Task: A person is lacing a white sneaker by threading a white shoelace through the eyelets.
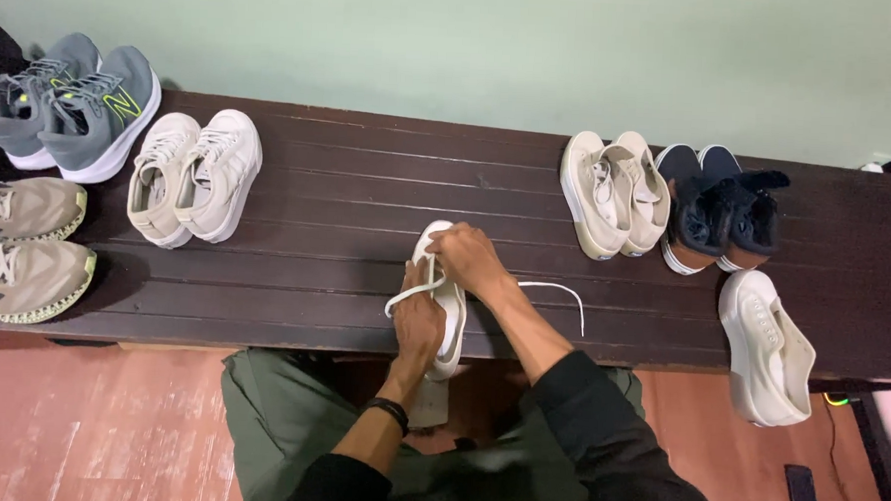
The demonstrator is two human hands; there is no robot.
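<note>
A white sneaker (451,311) lies on the dark wooden bench (367,207), toe pointing away from me. My left hand (418,319) rests on its left side and pinches a white lace that loops out to the left. My right hand (470,257) sits over the toe end, fingers closed on the lace near the eyelets. Another length of white lace (564,291) trails to the right across the bench.
Grey running shoes (71,104), a white pair (193,174) and beige trainers (20,252) stand at the left. A cream pair (613,193), a black pair (723,208) and a single white shoe (767,350) lie at the right. A phone (803,499) lies on the reddish floor.
</note>
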